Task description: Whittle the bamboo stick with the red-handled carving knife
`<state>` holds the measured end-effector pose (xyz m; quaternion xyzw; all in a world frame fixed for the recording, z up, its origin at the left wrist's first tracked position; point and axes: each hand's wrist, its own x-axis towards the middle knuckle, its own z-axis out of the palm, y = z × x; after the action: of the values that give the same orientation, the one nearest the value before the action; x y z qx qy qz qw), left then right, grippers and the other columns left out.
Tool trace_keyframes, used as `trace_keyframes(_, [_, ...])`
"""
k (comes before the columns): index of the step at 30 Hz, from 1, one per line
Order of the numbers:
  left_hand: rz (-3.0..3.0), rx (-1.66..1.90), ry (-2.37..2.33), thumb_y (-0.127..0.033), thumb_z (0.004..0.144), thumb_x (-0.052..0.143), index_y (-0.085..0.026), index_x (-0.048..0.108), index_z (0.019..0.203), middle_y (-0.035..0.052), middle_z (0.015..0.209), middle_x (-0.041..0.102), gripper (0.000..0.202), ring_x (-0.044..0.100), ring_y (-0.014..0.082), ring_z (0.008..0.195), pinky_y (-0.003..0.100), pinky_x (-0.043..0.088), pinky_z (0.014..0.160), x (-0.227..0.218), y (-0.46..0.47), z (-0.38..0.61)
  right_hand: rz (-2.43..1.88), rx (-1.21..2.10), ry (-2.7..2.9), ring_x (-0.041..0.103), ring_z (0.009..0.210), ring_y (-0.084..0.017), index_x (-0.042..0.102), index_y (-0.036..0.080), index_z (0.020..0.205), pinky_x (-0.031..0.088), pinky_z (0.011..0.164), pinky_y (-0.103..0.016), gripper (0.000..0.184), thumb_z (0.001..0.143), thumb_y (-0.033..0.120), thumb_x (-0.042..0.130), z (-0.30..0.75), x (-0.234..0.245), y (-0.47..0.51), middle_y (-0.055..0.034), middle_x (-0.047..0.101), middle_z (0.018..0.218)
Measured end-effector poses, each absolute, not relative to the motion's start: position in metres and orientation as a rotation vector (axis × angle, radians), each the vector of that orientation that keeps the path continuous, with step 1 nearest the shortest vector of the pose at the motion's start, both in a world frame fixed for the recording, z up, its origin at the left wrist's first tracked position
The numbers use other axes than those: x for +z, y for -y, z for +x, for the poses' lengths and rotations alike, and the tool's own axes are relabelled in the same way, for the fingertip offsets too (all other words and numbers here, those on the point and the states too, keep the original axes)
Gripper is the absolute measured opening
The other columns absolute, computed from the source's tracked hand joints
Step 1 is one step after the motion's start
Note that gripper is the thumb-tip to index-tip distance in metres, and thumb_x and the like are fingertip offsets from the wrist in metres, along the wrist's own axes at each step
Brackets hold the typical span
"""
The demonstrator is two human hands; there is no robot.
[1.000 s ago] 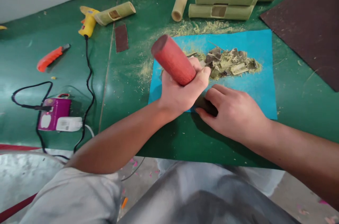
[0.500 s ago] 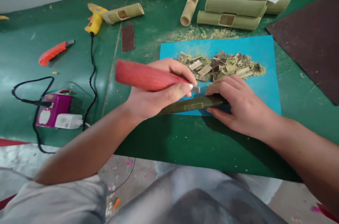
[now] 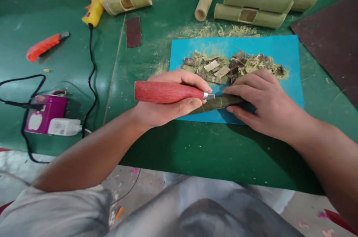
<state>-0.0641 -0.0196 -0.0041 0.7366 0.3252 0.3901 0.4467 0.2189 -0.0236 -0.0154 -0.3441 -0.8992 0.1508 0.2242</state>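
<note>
My left hand (image 3: 162, 113) is closed around the red wooden handle of a chisel (image 3: 167, 92). The chisel's short metal blade points right and lies just over a narrow dark-green bamboo piece (image 3: 219, 103), and I cannot tell whether it touches. My left thumb and fingertips sit close to the ferrule. My right hand (image 3: 270, 106) grips the right end of the bamboo between thumb and fingers, hiding that end. Thin pale lines mark the bamboo's surface. Under both hands is a blue sheet (image 3: 292, 58) bearing a heap of bamboo chips and shavings (image 3: 220, 69).
On the green table (image 3: 156, 147) lie an orange utility knife (image 3: 46, 46), a yellow glue gun (image 3: 94, 8), a purple power adapter (image 3: 47, 114) with black cables and a brown patch (image 3: 133, 32). Cut bamboo tubes (image 3: 248, 16) line the back. A dark brown sheet (image 3: 332, 43) lies right.
The chisel handle has swung from a slant to nearly level, and its blade has come down closer to the bamboo. The left hand covers part of the marked lines. The whole view has shifted slightly.
</note>
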Motion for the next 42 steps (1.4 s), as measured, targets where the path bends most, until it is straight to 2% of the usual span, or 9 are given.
trace_keyframes(5, [1.846,1.004,-0.773,-0.042,0.095,0.075,-0.025,0.078,0.112,0.0077,0.105,0.082,0.024,0.081,0.0196,0.086,0.033,0.066,0.079,-0.007,0.018,-0.066,-0.931,0.369,2.480,0.068,0.102,-0.032,0.072,0.022,0.117,0.053,0.091,-0.051,0.021,0.101,0.030,0.061,0.220,-0.012,0.023,-0.0107,0.077,0.110])
trace_keyframes(10, [2.121,1.006,-0.708,-0.034,0.093,0.078,-0.023,0.077,0.113,0.0077,0.105,0.083,0.023,0.080,0.0208,0.096,0.033,0.064,0.089,-0.003,0.015,-0.066,-0.935,0.371,2.469,0.069,0.104,-0.033,0.071,0.021,0.122,0.054,0.090,-0.051,0.024,0.101,0.029,0.062,0.219,-0.011,0.025,-0.0114,0.077,0.113])
trace_keyframes(13, [2.186,1.077,-0.660,-0.036,0.093,0.077,-0.022,0.077,0.111,0.0088,0.105,0.084,0.023,0.080,0.0219,0.100,0.034,0.064,0.091,-0.002,0.016,-0.064,-0.937,0.376,2.460,0.069,0.103,-0.033,0.071,0.025,0.121,0.054,0.091,-0.052,0.024,0.099,0.033,0.066,0.218,-0.010,0.026,-0.0100,0.076,0.112])
trace_keyframes(17, [2.166,1.115,-0.620,-0.047,0.096,0.072,-0.023,0.078,0.110,0.0090,0.102,0.084,0.028,0.080,0.0232,0.098,0.036,0.065,0.087,-0.003,0.019,-0.064,-0.908,0.381,2.474,0.069,0.101,-0.033,0.071,0.025,0.113,0.053,0.088,-0.051,0.020,0.096,0.036,0.073,0.217,-0.010,0.027,-0.0091,0.076,0.109])
trace_keyframes(21, [2.042,1.082,-0.676,-0.048,0.096,0.072,-0.023,0.077,0.113,0.0085,0.102,0.083,0.030,0.080,0.0219,0.094,0.035,0.065,0.086,-0.007,0.020,-0.064,-0.898,0.405,2.461,0.069,0.102,-0.032,0.070,0.028,0.108,0.052,0.087,-0.049,0.015,0.095,0.032,0.074,0.218,-0.012,0.026,-0.0066,0.076,0.108])
trace_keyframes(24, [1.865,1.080,-0.637,-0.048,0.100,0.068,-0.022,0.076,0.118,0.0088,0.101,0.082,0.033,0.080,0.0184,0.084,0.031,0.066,0.078,-0.012,0.021,-0.061,-0.914,0.451,2.452,0.068,0.103,-0.031,0.071,0.029,0.109,0.051,0.087,-0.048,0.015,0.095,0.033,0.073,0.218,-0.013,0.025,-0.0061,0.076,0.108])
trace_keyframes(30, [1.690,1.168,-0.612,-0.042,0.101,0.068,-0.019,0.078,0.110,0.0094,0.101,0.079,0.027,0.079,0.0157,0.078,0.028,0.065,0.074,-0.019,0.023,-0.053,-0.922,0.413,2.456,0.068,0.099,-0.030,0.074,0.025,0.113,0.051,0.086,-0.046,0.017,0.101,0.033,0.065,0.216,-0.015,0.025,-0.0083,0.076,0.107])
trace_keyframes(35, [1.642,1.246,-0.684,-0.045,0.098,0.071,-0.023,0.080,0.106,0.0077,0.108,0.080,0.025,0.077,0.0160,0.076,0.033,0.067,0.074,-0.020,0.023,-0.054,-0.966,0.383,2.423,0.070,0.100,-0.032,0.073,0.026,0.117,0.052,0.087,-0.050,0.020,0.099,0.033,0.066,0.215,-0.010,0.027,-0.0088,0.077,0.109])
trace_keyframes(42, [1.617,1.254,-0.706,-0.050,0.098,0.068,-0.021,0.078,0.100,0.0071,0.102,0.080,0.031,0.074,0.0128,0.066,0.026,0.064,0.060,-0.023,0.020,-0.056,-0.967,0.411,2.375,0.071,0.102,-0.034,0.075,0.026,0.116,0.054,0.091,-0.054,0.022,0.097,0.034,0.069,0.216,-0.005,0.030,-0.0111,0.078,0.111])
